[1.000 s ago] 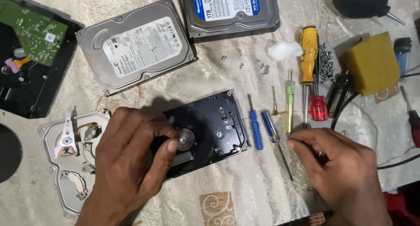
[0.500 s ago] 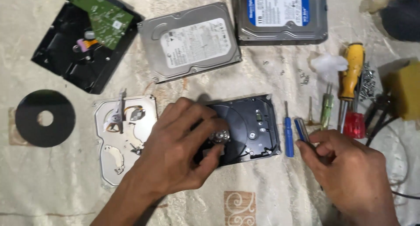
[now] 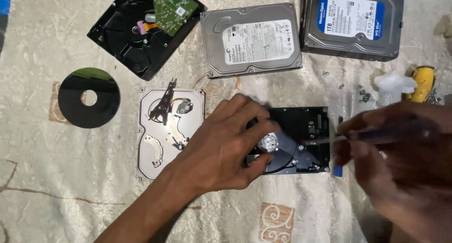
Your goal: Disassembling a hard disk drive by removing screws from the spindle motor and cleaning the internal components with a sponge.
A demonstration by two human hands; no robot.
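An opened black hard drive (image 3: 301, 125) lies on the cloth with its silver spindle hub (image 3: 268, 143) showing. My left hand (image 3: 226, 144) rests over the drive's left part, fingers curled around the hub. My right hand (image 3: 400, 149), blurred, grips a small blue-handled screwdriver (image 3: 376, 134) whose thin shaft points left onto the drive's right side. A silver drive cover (image 3: 155, 153) with loose arm parts on it lies just left of my left hand.
A shiny black platter (image 3: 101, 99) lies far left. At the back are a black drive shell with a green circuit board (image 3: 141, 33), a silver drive (image 3: 252, 40) and a dark drive with a blue label (image 3: 351, 22). Loose screws (image 3: 361, 93), white fluff (image 3: 393, 83), a yellow tool handle (image 3: 423, 83).
My right hand has picked up the blue screwdriver from the row of tools and brought its tip over to the drive. My left hand stays on the hub. The view shifted right.
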